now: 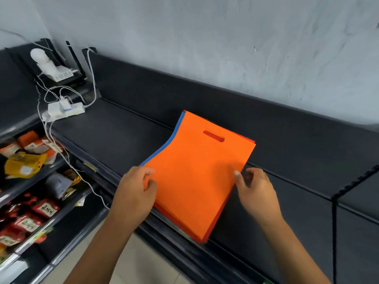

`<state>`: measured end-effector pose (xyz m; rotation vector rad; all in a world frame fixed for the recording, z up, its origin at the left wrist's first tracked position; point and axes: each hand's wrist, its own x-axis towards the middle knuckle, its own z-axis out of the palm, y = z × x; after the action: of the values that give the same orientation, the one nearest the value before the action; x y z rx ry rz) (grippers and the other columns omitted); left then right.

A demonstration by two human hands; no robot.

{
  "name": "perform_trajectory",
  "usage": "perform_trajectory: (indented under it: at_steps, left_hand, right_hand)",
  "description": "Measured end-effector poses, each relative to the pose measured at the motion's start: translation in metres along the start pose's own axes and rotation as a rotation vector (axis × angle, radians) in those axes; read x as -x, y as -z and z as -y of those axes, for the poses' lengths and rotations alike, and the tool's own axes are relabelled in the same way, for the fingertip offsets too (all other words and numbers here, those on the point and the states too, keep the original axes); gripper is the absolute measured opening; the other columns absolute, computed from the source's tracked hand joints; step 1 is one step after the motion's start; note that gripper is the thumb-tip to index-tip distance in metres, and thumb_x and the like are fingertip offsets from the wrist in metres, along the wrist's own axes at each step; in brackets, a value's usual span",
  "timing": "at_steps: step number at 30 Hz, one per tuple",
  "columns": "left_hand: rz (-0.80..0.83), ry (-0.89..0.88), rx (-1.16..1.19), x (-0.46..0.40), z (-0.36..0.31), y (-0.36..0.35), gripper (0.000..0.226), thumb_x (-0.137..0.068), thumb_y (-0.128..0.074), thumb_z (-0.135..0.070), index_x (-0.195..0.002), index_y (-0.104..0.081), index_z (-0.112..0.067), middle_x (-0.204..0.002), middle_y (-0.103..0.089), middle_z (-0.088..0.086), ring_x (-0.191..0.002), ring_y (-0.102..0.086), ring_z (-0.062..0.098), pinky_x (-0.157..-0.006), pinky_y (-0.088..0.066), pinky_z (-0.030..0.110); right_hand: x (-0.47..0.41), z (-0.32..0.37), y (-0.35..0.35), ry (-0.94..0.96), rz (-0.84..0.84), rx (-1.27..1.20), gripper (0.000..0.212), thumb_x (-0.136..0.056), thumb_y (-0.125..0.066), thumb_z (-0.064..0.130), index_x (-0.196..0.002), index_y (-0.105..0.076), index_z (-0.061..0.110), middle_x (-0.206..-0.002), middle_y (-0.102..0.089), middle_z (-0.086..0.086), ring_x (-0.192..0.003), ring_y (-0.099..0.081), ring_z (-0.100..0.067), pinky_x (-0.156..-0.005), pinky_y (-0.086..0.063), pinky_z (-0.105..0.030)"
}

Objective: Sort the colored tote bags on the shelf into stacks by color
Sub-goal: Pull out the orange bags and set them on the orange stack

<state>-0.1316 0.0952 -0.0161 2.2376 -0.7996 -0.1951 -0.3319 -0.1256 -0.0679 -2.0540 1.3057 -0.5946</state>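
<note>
I'm pinching the orange tote bag (196, 171) with my left hand (135, 193) at its near-left edge; my right hand (256, 193), blurred, is curling at its right edge over the mixed stack on the shelf (123, 130). Sorting's barely starting; next I'm lifting orange off blue.

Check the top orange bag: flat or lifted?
Partly lifted: the orange bag curls up at its left edge, where the left hand pinches it.

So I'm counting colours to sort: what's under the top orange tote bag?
Under the orange tote bag, a blue bag edge shows on the left and red edges on the right. The rest of the pile is covered.
</note>
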Motion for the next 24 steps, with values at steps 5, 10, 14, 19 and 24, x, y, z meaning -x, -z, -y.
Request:
perform_trajectory:
  at_steps: [5,10,14,19,24]
  left_hand:
    - [0.107,-0.119,-0.088,-0.058,0.019,-0.007,0.033,-0.1,-0.058,-0.019,-0.132,-0.06,-0.024,-0.134,-0.056,-0.012,-0.121,-0.053,0.011,-0.092,-0.041,0.025]
    - [0.26,-0.255,-0.209,-0.106,0.024,-0.015,0.046,-0.103,-0.053,-0.025,-0.149,-0.048,-0.02,-0.158,-0.043,-0.003,-0.142,-0.043,0.02,-0.109,-0.042,0.035]
    - [0.476,-0.369,-0.399,-0.125,0.029,-0.024,0.058,-0.108,-0.04,-0.042,-0.159,-0.029,-0.017,-0.171,-0.018,0.006,-0.159,-0.013,0.021,-0.125,-0.027,0.042]
    - [0.459,-0.523,-0.496,-0.145,0.042,-0.027,0.066,-0.107,-0.026,-0.055,-0.155,-0.038,-0.012,-0.169,-0.028,0.008,-0.158,-0.018,0.024,-0.124,-0.032,0.044]
    - [0.548,-0.634,-0.513,-0.154,0.047,-0.021,0.08,-0.104,-0.013,-0.065,-0.159,-0.035,-0.011,-0.173,-0.012,0.008,-0.16,-0.009,0.024,-0.127,-0.025,0.044]
  right_hand:
    - [-0.004,0.016,-0.014,-0.148,-0.003,0.053,0.051,-0.093,-0.056,0.074,-0.107,-0.054,0.025,-0.093,-0.066,0.01,-0.078,-0.065,-0.011,-0.07,-0.059,-0.041]
    - [0.002,0.031,-0.028,-0.303,-0.061,0.047,0.058,-0.089,-0.056,0.078,-0.092,-0.058,0.02,-0.078,-0.068,0.003,-0.069,-0.066,-0.016,-0.062,-0.057,-0.039]
    - [0.021,0.042,-0.037,-0.414,-0.127,0.023,0.062,-0.09,-0.059,0.075,-0.086,-0.061,0.013,-0.071,-0.068,-0.004,-0.065,-0.065,-0.021,-0.056,-0.048,-0.035]
    - [0.035,0.059,-0.048,-0.517,-0.178,-0.034,0.064,-0.091,-0.064,0.069,-0.091,-0.065,0.005,-0.08,-0.072,-0.015,-0.065,-0.062,-0.024,-0.057,-0.044,-0.035]
    - [0.049,0.074,-0.062,-0.607,-0.214,-0.11,0.052,-0.091,-0.07,0.064,-0.094,-0.067,0.012,-0.085,-0.074,-0.006,-0.075,-0.071,-0.025,-0.059,-0.052,-0.033]
